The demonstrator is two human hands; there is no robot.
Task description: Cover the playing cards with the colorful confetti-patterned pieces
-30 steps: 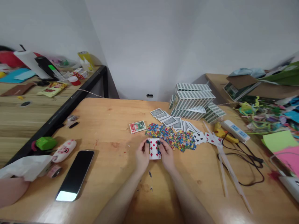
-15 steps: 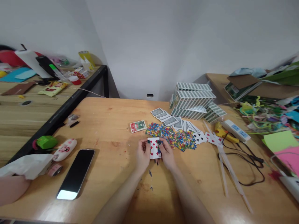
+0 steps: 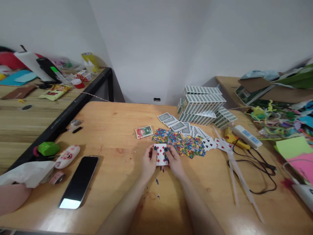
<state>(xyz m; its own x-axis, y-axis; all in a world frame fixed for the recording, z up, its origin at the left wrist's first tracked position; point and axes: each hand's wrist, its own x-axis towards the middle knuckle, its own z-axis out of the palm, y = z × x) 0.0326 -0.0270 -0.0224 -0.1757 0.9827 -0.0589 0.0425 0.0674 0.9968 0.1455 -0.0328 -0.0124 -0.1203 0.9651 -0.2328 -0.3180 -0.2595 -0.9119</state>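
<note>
Between my hands is a playing card [image 3: 160,154] with red diamonds, its face toward me. My left hand [image 3: 148,160] pinches its left edge, and my right hand [image 3: 175,160] grips the right edge; both thumbs lie on the face. Whether more cards sit behind it is hidden. Just beyond my hands spreads a band of cards with colourful patterned backs [image 3: 194,147]. Grey-backed cards [image 3: 179,126] fan out behind that band. A green and red card box [image 3: 144,132] lies to the left. Some face-up cards [image 3: 209,143] lie to the right.
Striped card boxes [image 3: 204,103] are stacked at the back right. Clear glue sticks [image 3: 242,176], a yellow glue gun [image 3: 236,138], a power strip [image 3: 247,136] and a black cable [image 3: 264,163] lie on the right. A phone [image 3: 79,182] and a white case [image 3: 67,156] are on the left.
Both hands keep their hold on the diamonds card in nearly the same place. The view has shifted very slightly; nothing on the table has visibly moved.
</note>
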